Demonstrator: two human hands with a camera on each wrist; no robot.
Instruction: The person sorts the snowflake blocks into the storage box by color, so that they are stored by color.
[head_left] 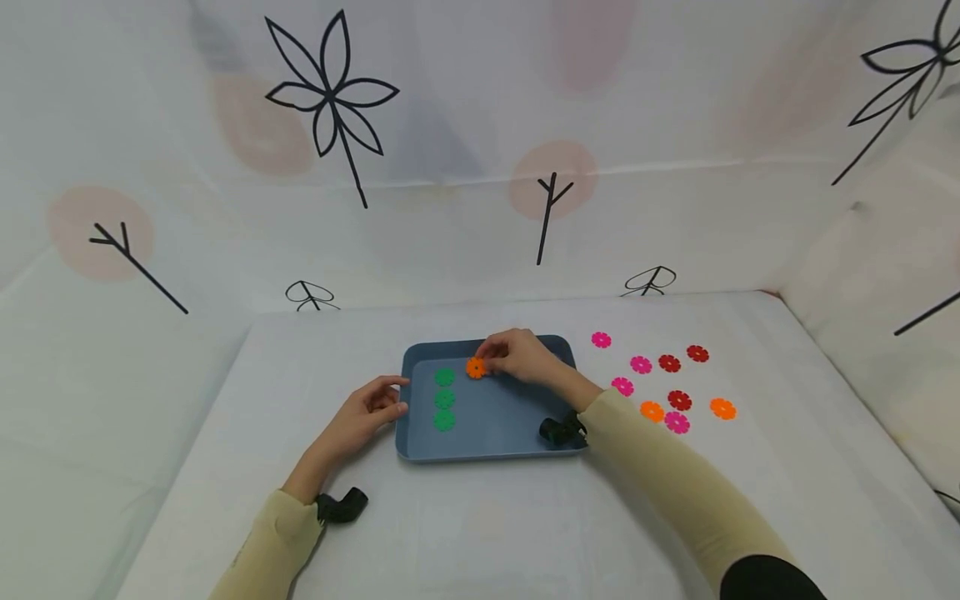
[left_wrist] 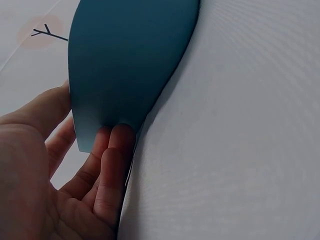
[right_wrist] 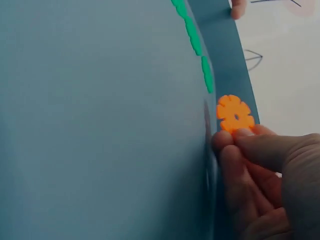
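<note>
My right hand (head_left: 521, 357) pinches an orange flower-shaped disc (right_wrist: 235, 113) between thumb and fingertips, over the back left part of the blue-grey tray (head_left: 491, 457). The disc has a small hole in its middle and notched edges. To its left in the head view, three green flower-shaped discs (head_left: 445, 399) form a column inside the tray. At the tray's left side, my left hand (head_left: 372, 406) touches the rim with relaxed fingertips. The left wrist view shows those fingers (left_wrist: 117, 160) against the tray's outer wall (left_wrist: 130, 55).
Loose flower-shaped discs lie on the white cloth right of the tray: several pink (head_left: 641, 364), three red (head_left: 679, 400) and two orange (head_left: 723, 408). Each wrist carries a black device (head_left: 342, 506). A white patterned curtain (head_left: 450, 233) rises behind the table.
</note>
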